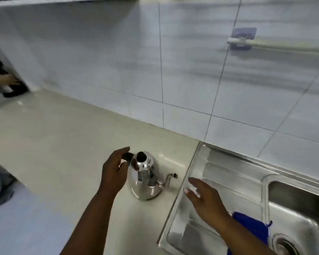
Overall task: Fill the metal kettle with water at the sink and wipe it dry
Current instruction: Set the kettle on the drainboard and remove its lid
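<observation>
A shiny metal kettle [145, 178] with a black lid knob and a thin spout pointing right stands upright on the pale countertop [59, 144], just left of the sink. My left hand [114, 172] curls around the kettle's black handle on its left side. My right hand [204, 198] hovers open, fingers spread, over the steel drainboard [228, 177] to the right of the spout, holding nothing. A blue cloth [254, 227] lies on the divider between drainboard and sink basin [298, 214], partly hidden by my right forearm.
A white tiled wall [173, 70] runs behind the counter, with a bar on a blue mount [241, 38] at upper right. At the far left edge, another person's hand [4, 80] holds a dark object. The sink drain [285, 244] is at bottom right.
</observation>
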